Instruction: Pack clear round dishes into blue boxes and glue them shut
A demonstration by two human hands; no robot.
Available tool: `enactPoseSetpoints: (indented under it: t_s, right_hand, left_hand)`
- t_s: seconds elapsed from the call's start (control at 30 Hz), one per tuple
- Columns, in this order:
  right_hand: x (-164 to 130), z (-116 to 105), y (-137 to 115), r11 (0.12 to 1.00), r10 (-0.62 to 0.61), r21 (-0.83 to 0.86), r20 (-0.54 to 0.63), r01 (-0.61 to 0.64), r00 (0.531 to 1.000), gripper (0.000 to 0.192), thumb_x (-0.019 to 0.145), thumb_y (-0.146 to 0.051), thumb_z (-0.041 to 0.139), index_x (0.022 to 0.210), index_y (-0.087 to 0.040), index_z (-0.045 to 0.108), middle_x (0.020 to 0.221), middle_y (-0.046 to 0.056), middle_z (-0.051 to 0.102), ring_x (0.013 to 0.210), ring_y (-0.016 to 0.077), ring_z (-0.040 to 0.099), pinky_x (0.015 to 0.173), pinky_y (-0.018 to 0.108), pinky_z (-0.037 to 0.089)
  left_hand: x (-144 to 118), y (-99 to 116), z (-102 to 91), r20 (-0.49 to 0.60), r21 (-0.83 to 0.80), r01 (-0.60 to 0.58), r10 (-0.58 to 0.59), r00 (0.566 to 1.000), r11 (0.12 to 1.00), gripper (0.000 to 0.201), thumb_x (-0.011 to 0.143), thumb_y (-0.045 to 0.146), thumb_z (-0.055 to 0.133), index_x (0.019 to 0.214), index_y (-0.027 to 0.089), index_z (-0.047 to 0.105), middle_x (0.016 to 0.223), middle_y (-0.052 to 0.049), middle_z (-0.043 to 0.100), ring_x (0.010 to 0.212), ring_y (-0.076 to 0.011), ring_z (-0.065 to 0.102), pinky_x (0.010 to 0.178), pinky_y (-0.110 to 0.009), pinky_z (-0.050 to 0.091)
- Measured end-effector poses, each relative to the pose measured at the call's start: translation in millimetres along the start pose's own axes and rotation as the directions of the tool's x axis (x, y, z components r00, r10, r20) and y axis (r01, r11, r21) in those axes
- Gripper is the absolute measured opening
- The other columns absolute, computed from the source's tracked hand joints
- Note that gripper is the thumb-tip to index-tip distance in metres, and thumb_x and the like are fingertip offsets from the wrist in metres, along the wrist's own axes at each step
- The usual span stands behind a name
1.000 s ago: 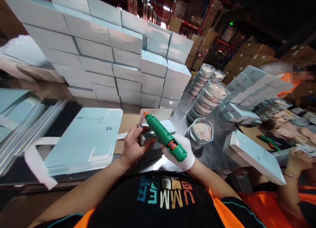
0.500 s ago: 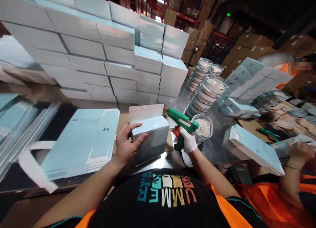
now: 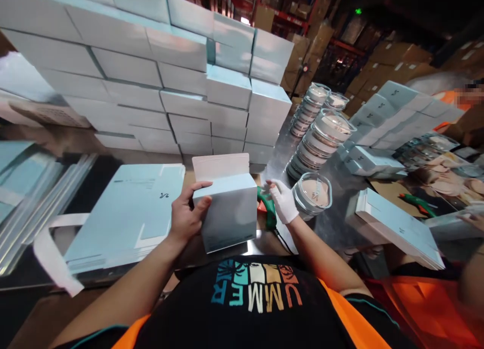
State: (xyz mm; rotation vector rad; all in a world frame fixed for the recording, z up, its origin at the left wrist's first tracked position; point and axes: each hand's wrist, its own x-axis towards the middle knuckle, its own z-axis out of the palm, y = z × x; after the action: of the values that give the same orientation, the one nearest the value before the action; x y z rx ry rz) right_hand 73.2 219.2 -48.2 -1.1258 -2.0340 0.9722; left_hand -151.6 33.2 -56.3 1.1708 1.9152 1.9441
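My bare left hand point(image 3: 185, 215) grips the left side of a pale blue carton point(image 3: 227, 210) held upright over the table, its white top flap standing open. My gloved right hand point(image 3: 283, 202) lies on a green glue gun point(image 3: 267, 213) that rests on the table just right of the carton and is half hidden behind it. The glove's fingers look stretched out, and whether they still grip the gun does not show. A clear round lidded container point(image 3: 312, 193) sits right beside that hand.
A wall of stacked pale blue cartons point(image 3: 159, 81) fills the back. Flat carton blanks point(image 3: 132, 213) lie at left. Stacks of round containers point(image 3: 321, 137) and more cartons point(image 3: 397, 112) stand at right. A second glue gun point(image 3: 416, 204) and a co-worker in orange point(image 3: 423, 308) are at right.
My right hand has lowered the glue gun from above the carton down onto the table at its right. My left hand has tipped the carton upright and lifted it nearer to me.
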Motion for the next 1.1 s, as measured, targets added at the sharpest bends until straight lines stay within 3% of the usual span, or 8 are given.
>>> enactPoseSetpoints:
  t_s: [0.07,0.17,0.33,0.47,0.6,0.83,1.0,1.1]
  right_hand:
    - [0,14,-20,0.960,-0.092,0.271,0.079,0.068,0.993,0.043,0.104,-0.050,0.059,0.138,-0.024,0.067,0.130,0.009,0.080,0.118,0.0262,0.076,0.102,0.041,0.063]
    - [1,35,-41,0.861,-0.198,0.502,0.197,0.074,0.960,0.038,0.094,-0.041,0.062,0.127,-0.024,0.068,0.120,0.006,0.078,0.115,0.0277,0.072,0.100,0.043,0.062]
    - [-3,51,-44,0.877,-0.161,0.479,0.229,0.033,0.960,0.023,0.084,-0.029,0.057,0.106,-0.025,0.063,0.091,0.001,0.069,0.088,0.0225,0.065,0.080,0.035,0.058]
    - [-3,44,-36,0.871,-0.291,0.468,0.241,0.152,0.926,0.039,0.088,-0.051,0.076,0.115,-0.026,0.060,0.114,0.005,0.073,0.104,0.0253,0.070,0.098,0.043,0.060]
    - [-7,35,-23,0.847,-0.485,0.363,0.232,0.388,0.843,0.068,0.077,-0.065,0.093,0.124,-0.027,0.061,0.152,0.016,0.064,0.143,0.0345,0.062,0.123,0.056,0.049]
    - [-22,26,-24,0.725,-0.684,0.363,0.283,0.585,0.672,0.031,0.106,-0.040,0.072,0.137,-0.036,0.072,0.167,0.009,0.058,0.155,0.0308,0.056,0.128,0.061,0.044]
    - [-22,24,-30,0.750,-0.660,0.323,0.326,0.577,0.677,0.028,0.106,-0.035,0.070,0.133,-0.035,0.078,0.162,0.009,0.063,0.153,0.0300,0.058,0.128,0.059,0.047]
    - [-27,27,-24,0.792,-0.608,0.310,0.314,0.526,0.729,0.035,0.101,-0.036,0.074,0.136,-0.032,0.076,0.164,0.011,0.060,0.158,0.0324,0.053,0.130,0.060,0.044]
  left_hand:
    - [-1,-2,1.0,0.033,-0.009,-0.035,0.035,0.999,0.999,0.055,0.089,0.070,0.071,0.111,0.020,0.079,0.109,-0.010,0.081,0.100,-0.0289,0.074,0.089,-0.037,0.059]
    - [-3,-5,-0.3,0.081,-0.012,-0.099,0.100,0.992,0.995,0.058,0.092,0.075,0.070,0.111,0.021,0.079,0.109,-0.010,0.081,0.101,-0.0284,0.075,0.090,-0.037,0.059]
    - [-8,-18,-8.0,0.143,-0.008,-0.236,0.234,0.962,0.972,0.059,0.093,0.078,0.070,0.110,0.022,0.079,0.101,-0.007,0.078,0.098,-0.0274,0.074,0.087,-0.036,0.059]
    - [-6,-28,-3.6,0.041,-0.113,-0.336,0.343,0.939,0.935,0.048,0.092,0.067,0.081,0.110,0.023,0.073,0.128,-0.011,0.073,0.122,-0.0296,0.072,0.104,-0.042,0.059]
    - [3,-33,1.7,-0.104,-0.363,-0.418,0.409,0.907,0.833,0.055,0.084,0.049,0.096,0.120,0.027,0.061,0.114,-0.005,0.074,0.116,-0.0251,0.076,0.104,-0.042,0.061]
    - [14,-26,-17.5,0.203,-0.286,-0.506,0.567,0.798,0.814,0.026,0.099,0.050,0.080,0.113,0.028,0.084,0.116,-0.010,0.082,0.130,-0.0321,0.071,0.111,-0.055,0.059]
    - [10,-26,-15.3,0.114,-0.335,-0.516,0.577,0.808,0.788,0.025,0.099,0.049,0.080,0.114,0.030,0.086,0.108,-0.008,0.086,0.122,-0.0310,0.075,0.104,-0.054,0.062]
    - [7,-27,-13.8,0.128,-0.338,-0.501,0.566,0.814,0.797,0.024,0.097,0.048,0.082,0.112,0.030,0.086,0.108,-0.008,0.086,0.120,-0.0309,0.076,0.102,-0.053,0.063]
